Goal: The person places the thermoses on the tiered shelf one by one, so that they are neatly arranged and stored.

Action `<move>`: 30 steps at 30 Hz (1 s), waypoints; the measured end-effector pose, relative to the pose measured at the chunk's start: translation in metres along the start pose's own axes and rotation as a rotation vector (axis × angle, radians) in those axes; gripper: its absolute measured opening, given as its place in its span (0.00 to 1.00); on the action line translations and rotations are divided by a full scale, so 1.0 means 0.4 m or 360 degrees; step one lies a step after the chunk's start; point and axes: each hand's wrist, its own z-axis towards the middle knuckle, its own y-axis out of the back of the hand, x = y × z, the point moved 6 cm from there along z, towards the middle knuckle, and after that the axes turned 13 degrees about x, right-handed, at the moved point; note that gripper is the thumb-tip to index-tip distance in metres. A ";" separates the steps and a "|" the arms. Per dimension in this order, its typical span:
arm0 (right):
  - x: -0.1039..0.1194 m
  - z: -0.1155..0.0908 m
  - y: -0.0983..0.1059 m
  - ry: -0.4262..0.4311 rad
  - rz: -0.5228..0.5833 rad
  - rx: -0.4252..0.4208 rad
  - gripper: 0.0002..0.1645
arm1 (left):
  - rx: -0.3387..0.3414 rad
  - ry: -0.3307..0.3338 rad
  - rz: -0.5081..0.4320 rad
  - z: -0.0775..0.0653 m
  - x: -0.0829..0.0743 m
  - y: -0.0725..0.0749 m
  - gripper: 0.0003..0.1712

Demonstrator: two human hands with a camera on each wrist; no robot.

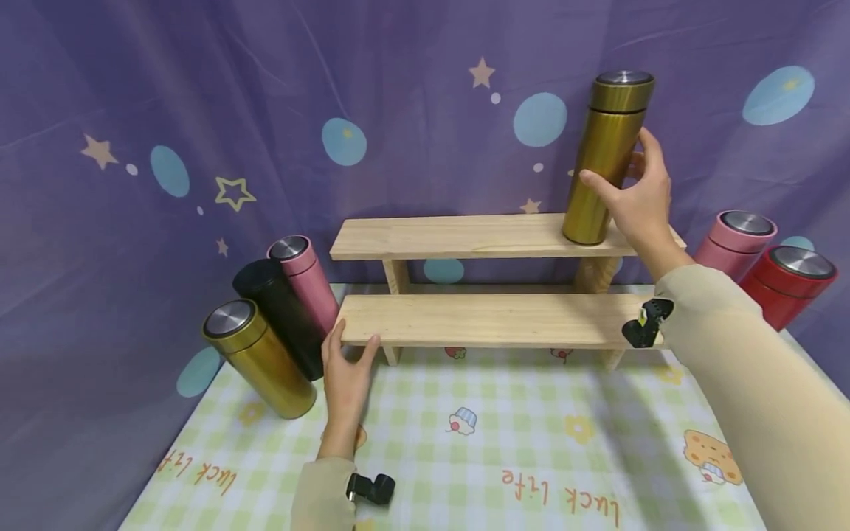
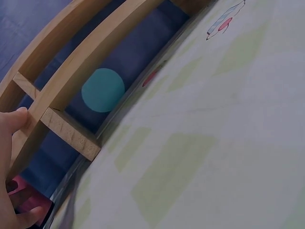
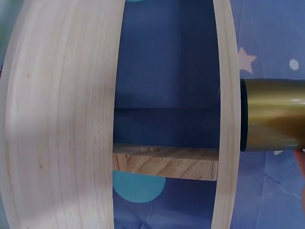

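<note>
The right hand, grip half-closed around the gold flask, held it on the upper shelf, upper right, presumably against tipping, while the left hand, fingers spread, touched the lower shelf, likely bracing it.

A glossy metallic gold bottle in the right hand; smooth wooden shelf at the left hand; matt black bottle left of that hand; creased cloth curtain beyond both.

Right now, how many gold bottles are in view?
2: a gold bottle left of the wooden stand; another gold bottle in the right hand, at the top shelf.
</note>
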 end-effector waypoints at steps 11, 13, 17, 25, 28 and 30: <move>-0.011 0.028 -0.003 -0.0045 0.0076 0.0083 0.50 | 0.0016 0.0002 -0.0022 0.003 -0.004 0.004 0.46; -0.012 0.030 -0.003 -0.0047 0.0090 0.0109 0.50 | 0.0023 0.0011 -0.0019 0.004 -0.004 0.004 0.46; -0.016 0.033 -0.001 -0.0052 0.0114 0.0124 0.51 | 0.0020 0.0025 -0.0014 0.003 -0.005 0.005 0.46; -0.027 0.033 -0.006 -0.0054 0.0160 0.0081 0.53 | 0.0039 0.0063 0.0006 0.001 -0.001 0.001 0.47; -0.028 0.030 -0.010 -0.0037 0.0155 0.0065 0.54 | 0.0035 0.0058 0.0014 0.003 0.000 0.001 0.47; -0.032 0.025 -0.013 -0.0035 0.0152 0.0069 0.54 | 0.0030 0.0054 0.0015 0.003 0.000 0.001 0.47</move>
